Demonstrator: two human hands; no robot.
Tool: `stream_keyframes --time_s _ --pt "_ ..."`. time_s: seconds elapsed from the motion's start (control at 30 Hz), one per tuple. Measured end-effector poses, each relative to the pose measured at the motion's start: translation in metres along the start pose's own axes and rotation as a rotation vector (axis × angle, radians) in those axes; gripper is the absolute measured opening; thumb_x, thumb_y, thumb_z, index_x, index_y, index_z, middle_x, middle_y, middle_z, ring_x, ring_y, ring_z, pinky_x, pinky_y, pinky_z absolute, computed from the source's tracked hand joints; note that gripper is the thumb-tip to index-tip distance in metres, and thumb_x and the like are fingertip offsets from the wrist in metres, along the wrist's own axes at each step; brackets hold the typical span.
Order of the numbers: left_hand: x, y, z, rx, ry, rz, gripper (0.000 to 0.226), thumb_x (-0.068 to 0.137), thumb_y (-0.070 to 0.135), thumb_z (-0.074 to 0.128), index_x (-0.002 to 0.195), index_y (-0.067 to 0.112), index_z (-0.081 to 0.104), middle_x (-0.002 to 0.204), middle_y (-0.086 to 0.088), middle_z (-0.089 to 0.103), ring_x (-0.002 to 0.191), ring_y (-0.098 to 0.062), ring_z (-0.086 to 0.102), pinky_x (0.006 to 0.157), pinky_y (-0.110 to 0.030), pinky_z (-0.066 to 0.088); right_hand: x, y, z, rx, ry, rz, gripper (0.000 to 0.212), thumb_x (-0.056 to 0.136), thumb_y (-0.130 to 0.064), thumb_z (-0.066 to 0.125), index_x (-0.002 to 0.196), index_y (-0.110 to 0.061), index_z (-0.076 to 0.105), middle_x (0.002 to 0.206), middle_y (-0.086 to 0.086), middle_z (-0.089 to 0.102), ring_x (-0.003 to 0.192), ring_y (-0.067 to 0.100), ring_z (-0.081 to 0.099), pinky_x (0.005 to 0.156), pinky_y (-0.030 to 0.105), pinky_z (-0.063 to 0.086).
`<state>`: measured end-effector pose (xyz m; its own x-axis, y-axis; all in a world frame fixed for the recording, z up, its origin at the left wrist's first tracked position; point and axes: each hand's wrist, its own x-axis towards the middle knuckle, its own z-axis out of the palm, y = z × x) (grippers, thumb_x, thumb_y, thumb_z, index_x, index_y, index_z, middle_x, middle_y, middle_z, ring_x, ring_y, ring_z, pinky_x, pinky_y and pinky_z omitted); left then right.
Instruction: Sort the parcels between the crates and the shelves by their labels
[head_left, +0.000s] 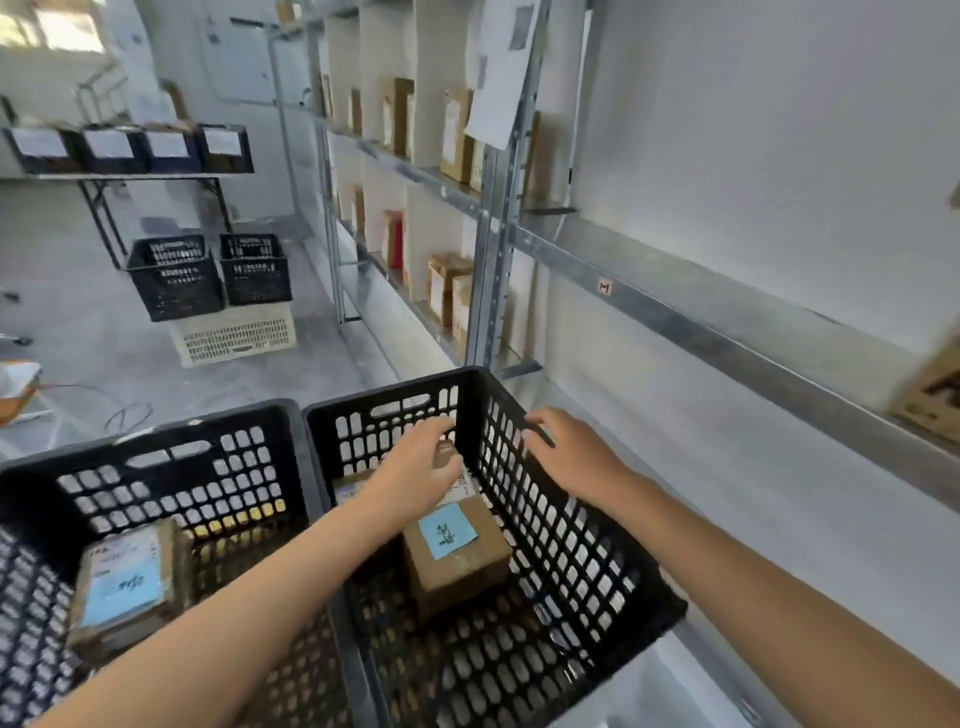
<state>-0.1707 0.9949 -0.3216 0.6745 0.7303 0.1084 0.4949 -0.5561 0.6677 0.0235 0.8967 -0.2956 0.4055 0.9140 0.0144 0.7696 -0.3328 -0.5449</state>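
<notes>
While several boxes (448, 287) already stand on the shelves (675, 306), the sorting looks unfinished; a labelled parcel (457, 561) sits in the right crate (597, 525), a flat packet (127, 584) waits in the left crate (171, 499), and another item shows partly under the wrist. The left hand (415, 473) curls its fingers over the parcel's far end, gripping it; the right hand (571, 452) hovers spread and holding nothing above the crate's right wall, contact unclear. The parcel's long axis runs away from the person, far end raised, blue label facing up.
</notes>
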Motion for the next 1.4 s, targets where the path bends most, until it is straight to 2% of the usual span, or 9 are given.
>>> stream_keyframes --time_s 0.13,0.37,0.57,0.77,0.87,1.03,1.2,1.3,1.4 --pt "-0.024 0.029 -0.007 0.05 -0.043 0.193 0.059 0.1 0.033 0.053 0.152 0.016 0.033 0.157 0.0 0.035 0.145 -0.013 0.028 0.115 -0.023 0.018 -0.063 -0.013 -0.026 -0.127 0.119 0.015 0.045 0.102 -0.027 0.048 0.146 -0.021 0.04 0.149 0.0 0.044 0.131 0.019 0.048 0.105 0.033 0.038" --pt "-0.073 0.091 0.001 0.054 -0.105 0.452 0.059 0.099 0.033 0.055 0.152 0.016 0.033 0.158 -0.003 0.033 0.146 -0.017 0.027 0.117 -0.027 0.018 -0.197 -0.024 -0.065 -0.229 0.31 0.186 0.048 0.103 -0.027 0.047 0.149 -0.018 0.037 0.155 0.002 0.036 0.142 0.019 0.035 0.116 0.034 0.029" --pt "-0.133 0.185 0.034 -0.038 -0.21 0.756 0.056 0.099 0.026 0.056 0.149 0.011 0.036 0.157 -0.005 0.035 0.145 -0.022 0.03 0.117 -0.03 0.019 -0.339 -0.015 -0.094 -0.316 0.484 0.397 0.052 0.102 -0.029 0.048 0.151 -0.016 0.034 0.158 0.003 0.033 0.142 0.019 0.033 0.111 0.024 0.024" --pt "-0.211 0.283 0.079 -0.163 -0.317 1.027 0.056 0.1 0.026 0.056 0.149 0.008 0.037 0.156 -0.008 0.037 0.143 -0.022 0.033 0.114 -0.024 0.019 -0.472 -0.012 -0.125 -0.381 0.661 0.636 0.052 0.102 -0.032 0.048 0.151 -0.019 0.035 0.158 0.001 0.035 0.142 0.018 0.035 0.112 0.03 0.03" --pt "-0.253 0.334 0.098 -0.22 -0.403 1.115 0.057 0.1 0.032 0.053 0.151 0.014 0.034 0.158 -0.003 0.035 0.144 -0.02 0.031 0.116 -0.03 0.024 -0.544 -0.02 -0.139 -0.397 0.76 0.758 0.051 0.102 -0.031 0.047 0.15 -0.019 0.035 0.156 0.002 0.037 0.14 0.02 0.038 0.112 0.035 0.033" --pt "-0.307 0.402 0.125 -0.27 -0.509 1.252 0.058 0.1 0.038 0.051 0.152 0.022 0.031 0.159 0.005 0.032 0.142 -0.016 0.033 0.108 -0.025 0.026 -0.639 -0.03 -0.163 -0.434 0.873 0.914 0.048 0.102 -0.029 0.046 0.148 -0.018 0.036 0.15 0.002 0.043 0.133 0.021 0.044 0.106 0.034 0.039" --pt "-0.355 0.47 0.146 -0.321 -0.569 1.341 0.056 0.099 0.03 0.056 0.15 0.02 0.034 0.154 -0.002 0.039 0.135 -0.02 0.041 0.099 -0.029 0.036 -0.709 -0.027 -0.189 -0.48 0.94 0.992 0.049 0.103 -0.029 0.046 0.148 -0.016 0.035 0.151 0.003 0.041 0.135 0.023 0.043 0.107 0.034 0.038" --pt "-0.384 0.51 0.158 -0.331 -0.633 1.402 0.06 0.1 0.029 0.054 0.153 0.015 0.03 0.16 -0.002 0.03 0.145 -0.02 0.03 0.114 -0.034 0.03 -0.745 -0.021 -0.212 -0.494 1.006 0.976 0.047 0.102 -0.027 0.047 0.147 -0.018 0.037 0.15 0.003 0.042 0.134 0.022 0.043 0.103 0.03 0.036" --pt "-0.41 0.549 0.169 -0.389 -0.59 1.408 0.058 0.1 0.028 0.054 0.152 0.019 0.031 0.157 0.002 0.034 0.137 -0.009 0.032 0.105 -0.02 0.027 -0.781 -0.009 -0.244 -0.484 1.075 0.932 0.046 0.1 -0.022 0.05 0.145 -0.015 0.04 0.145 0.005 0.047 0.13 0.023 0.046 0.105 0.036 0.04"
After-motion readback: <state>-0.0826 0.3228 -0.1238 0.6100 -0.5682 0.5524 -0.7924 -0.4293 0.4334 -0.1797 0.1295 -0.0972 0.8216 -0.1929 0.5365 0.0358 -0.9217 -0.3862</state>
